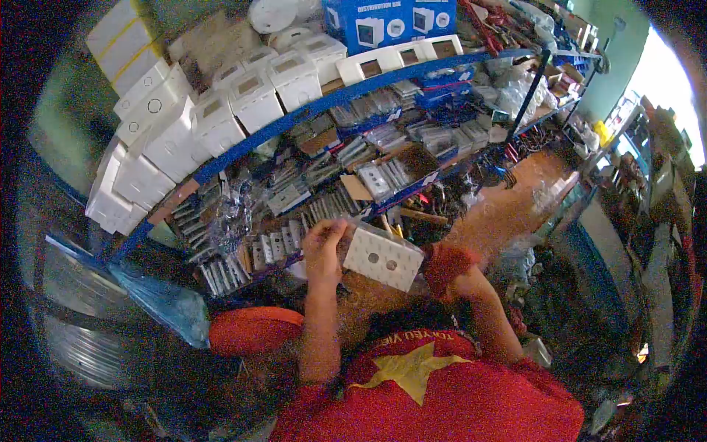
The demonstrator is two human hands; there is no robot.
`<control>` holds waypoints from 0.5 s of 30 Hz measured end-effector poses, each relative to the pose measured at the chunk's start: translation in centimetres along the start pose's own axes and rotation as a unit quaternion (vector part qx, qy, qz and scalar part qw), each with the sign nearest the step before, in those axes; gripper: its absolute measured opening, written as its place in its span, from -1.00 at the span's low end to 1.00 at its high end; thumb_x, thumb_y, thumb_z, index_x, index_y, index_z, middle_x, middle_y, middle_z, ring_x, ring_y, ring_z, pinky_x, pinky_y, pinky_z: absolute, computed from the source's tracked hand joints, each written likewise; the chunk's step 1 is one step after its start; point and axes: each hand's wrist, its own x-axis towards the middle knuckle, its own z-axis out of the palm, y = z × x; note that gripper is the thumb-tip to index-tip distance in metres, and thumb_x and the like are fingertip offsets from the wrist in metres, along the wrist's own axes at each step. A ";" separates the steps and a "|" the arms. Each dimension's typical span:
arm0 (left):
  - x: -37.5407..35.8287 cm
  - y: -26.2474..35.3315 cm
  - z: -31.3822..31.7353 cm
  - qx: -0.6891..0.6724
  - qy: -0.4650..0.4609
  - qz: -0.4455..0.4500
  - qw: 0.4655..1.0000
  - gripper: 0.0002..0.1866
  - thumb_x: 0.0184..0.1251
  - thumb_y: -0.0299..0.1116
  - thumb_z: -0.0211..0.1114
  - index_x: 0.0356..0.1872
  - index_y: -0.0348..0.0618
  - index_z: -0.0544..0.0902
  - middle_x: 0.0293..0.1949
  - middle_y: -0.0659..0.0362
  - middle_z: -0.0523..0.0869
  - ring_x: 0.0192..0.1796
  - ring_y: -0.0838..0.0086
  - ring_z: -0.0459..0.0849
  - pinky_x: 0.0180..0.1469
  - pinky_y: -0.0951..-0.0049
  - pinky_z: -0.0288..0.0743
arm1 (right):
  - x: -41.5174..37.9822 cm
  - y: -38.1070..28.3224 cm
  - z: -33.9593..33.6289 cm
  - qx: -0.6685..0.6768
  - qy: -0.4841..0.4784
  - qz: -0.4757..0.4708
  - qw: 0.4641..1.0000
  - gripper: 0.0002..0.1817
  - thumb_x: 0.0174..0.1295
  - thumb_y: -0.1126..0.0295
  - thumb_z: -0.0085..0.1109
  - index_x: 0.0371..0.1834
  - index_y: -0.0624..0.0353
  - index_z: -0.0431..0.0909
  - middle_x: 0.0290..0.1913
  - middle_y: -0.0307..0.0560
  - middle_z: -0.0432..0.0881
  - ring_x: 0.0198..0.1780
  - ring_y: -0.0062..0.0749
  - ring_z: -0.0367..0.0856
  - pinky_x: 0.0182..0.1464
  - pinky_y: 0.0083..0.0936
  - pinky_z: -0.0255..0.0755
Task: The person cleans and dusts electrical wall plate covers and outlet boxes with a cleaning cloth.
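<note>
A white rectangular faceplate [379,269] with two round holes is held up in front of me, tilted down to the right. My left hand [324,247] is closed on its upper left corner, fingers pinched at the edge. At the plate's right edge is my right hand [448,272], looking dark red and blurred, its fingers not distinct. Just beyond the plate, an open carton [412,166] holds more plates standing in a row. Further rows of white and grey plates [269,249] stand on the shelf near my left hand.
A blue shelf edge [294,114] curves across the view, with white boxes [254,96] and a blue printed carton [390,26] above it. A red round stool seat [254,330] is at lower left. Orange floor [501,202] runs off to the right beside piled goods.
</note>
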 end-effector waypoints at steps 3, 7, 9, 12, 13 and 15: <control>0.1 -1.3 0.4 -0.259 -0.058 -0.046 0.963 -0.55 0.23 -0.04 0.10 -0.08 -0.26 0.52 -0.12 0.04 0.61 -0.07 0.34 0.56 0.04 0.29 0.38 | 0.0 4.1 0.0 0.030 0.058 -0.032 0.997 -0.82 -0.11 0.43 0.15 -0.39 0.13 0.43 -0.37 -0.27 0.48 -0.35 -0.46 0.43 -0.34 -0.46 0.35; -0.9 -2.5 2.9 -0.488 -0.135 -0.147 0.850 -0.05 0.02 0.46 -0.17 0.21 -0.21 0.29 0.16 -0.08 0.40 0.27 0.13 0.26 0.30 0.04 0.03 | 1.0 1.2 0.8 0.207 0.060 0.190 0.958 -0.84 -0.02 0.35 0.07 -0.37 0.14 0.44 -0.36 -0.16 0.49 -0.29 -0.31 0.46 -0.30 -0.42 0.37; -1.7 -3.0 5.4 -0.459 -0.200 -0.054 0.864 0.05 -0.10 0.53 -0.14 0.24 -0.21 0.24 0.14 -0.09 0.42 0.26 0.12 0.26 0.31 -0.01 -0.01 | 1.5 4.3 2.4 0.048 0.007 0.127 0.991 -0.78 0.01 0.31 0.04 -0.29 0.15 0.44 -0.32 -0.10 0.50 -0.23 -0.21 0.48 -0.23 -0.35 0.38; -0.7 -2.9 5.3 -0.484 -0.210 -0.026 0.849 0.08 -0.14 0.56 -0.17 0.27 -0.15 0.17 0.05 -0.13 0.48 0.06 0.06 0.47 0.22 -0.09 0.14 | 1.2 8.4 4.7 -0.306 -0.025 -0.100 0.946 -0.67 0.04 0.26 0.01 -0.13 0.15 0.41 -0.21 -0.03 0.52 -0.11 -0.11 0.48 -0.09 -0.26 0.38; -0.2 -3.1 4.7 -0.510 -0.231 -0.015 0.828 0.06 -0.14 0.56 -0.17 0.27 -0.12 0.18 0.02 -0.12 0.50 0.01 0.05 0.51 0.20 -0.09 0.18 | 1.0 10.0 5.4 -0.425 -0.015 -0.191 0.885 -0.63 0.04 0.25 0.02 -0.07 0.15 0.40 -0.17 -0.01 0.52 -0.07 -0.11 0.47 -0.04 -0.26 0.37; -0.1 -2.1 3.7 -0.479 -0.180 -0.016 0.859 0.01 -0.07 0.53 -0.19 0.26 -0.11 0.20 -0.02 -0.12 0.52 -0.12 0.07 0.57 0.08 -0.07 0.33 | 0.2 1.6 3.5 -0.436 0.024 -0.069 0.897 -0.50 0.03 0.22 0.04 0.07 0.14 0.35 -0.03 0.07 0.47 0.06 -0.11 0.40 0.13 -0.28 0.26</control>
